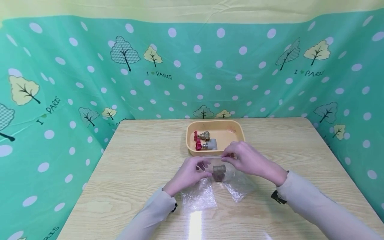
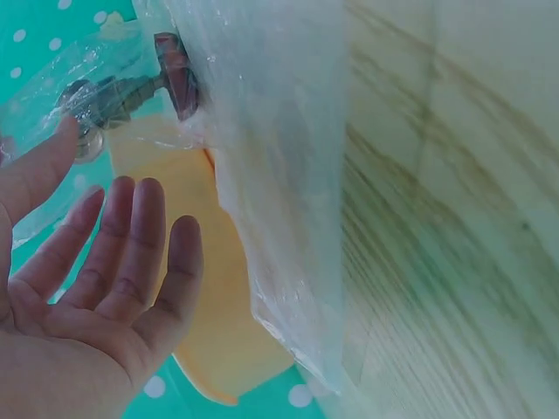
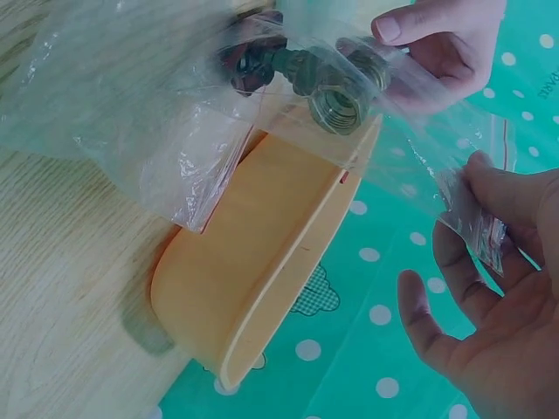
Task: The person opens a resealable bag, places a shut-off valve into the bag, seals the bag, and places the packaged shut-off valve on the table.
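Observation:
A brass valve with a red handwheel sits inside a clear zip bag, just in front of the tan tray. My right hand pinches the bag's edge between thumb and fingers, as the right wrist view also shows. Beside the valve, my left hand has its fingers spread and loosely bent. Its thumb overlaps the bag in the left wrist view; whether it presses on the plastic is hard to tell.
The tan tray holds a brass valve and a grey-bodied valve, both with red handwheels. Clear plastic bags lie on the wooden table near my forearms. A green dotted curtain hangs around the table.

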Available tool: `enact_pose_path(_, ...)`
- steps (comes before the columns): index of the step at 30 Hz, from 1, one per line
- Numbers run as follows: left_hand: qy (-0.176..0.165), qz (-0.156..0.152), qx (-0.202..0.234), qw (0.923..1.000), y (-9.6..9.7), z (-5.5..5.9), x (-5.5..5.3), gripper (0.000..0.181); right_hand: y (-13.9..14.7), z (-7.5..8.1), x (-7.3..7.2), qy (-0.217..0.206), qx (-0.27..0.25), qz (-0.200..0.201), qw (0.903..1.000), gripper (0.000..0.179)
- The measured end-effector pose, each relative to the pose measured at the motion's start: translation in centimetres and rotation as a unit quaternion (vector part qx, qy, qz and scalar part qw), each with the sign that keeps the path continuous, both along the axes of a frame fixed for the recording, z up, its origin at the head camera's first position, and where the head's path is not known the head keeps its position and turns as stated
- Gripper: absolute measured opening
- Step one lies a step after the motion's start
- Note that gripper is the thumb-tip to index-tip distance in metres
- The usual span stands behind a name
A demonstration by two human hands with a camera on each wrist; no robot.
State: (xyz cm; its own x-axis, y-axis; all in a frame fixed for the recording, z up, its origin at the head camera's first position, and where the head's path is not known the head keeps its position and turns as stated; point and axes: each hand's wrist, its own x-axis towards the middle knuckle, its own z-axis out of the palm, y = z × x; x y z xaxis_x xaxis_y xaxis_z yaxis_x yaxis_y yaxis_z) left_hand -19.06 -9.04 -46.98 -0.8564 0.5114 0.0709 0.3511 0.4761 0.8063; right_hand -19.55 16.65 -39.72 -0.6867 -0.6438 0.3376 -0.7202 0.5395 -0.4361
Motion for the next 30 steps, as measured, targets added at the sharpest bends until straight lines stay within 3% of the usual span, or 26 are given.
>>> enact_pose_path(15,-0.005,0.008,0.003,0.9999,-0.2,0.5,0.2,0.041,0.2,0.7,0.5,-0.016,-0.017,-0.006,0.9997,0.011)
enact_pose_path(30,-0.002,0.016,0.000,0.9999,0.2,0.5,0.2,0.033,1.8,1.4,0.9,-0.010,-0.038,-0.056,0.9976,0.011)
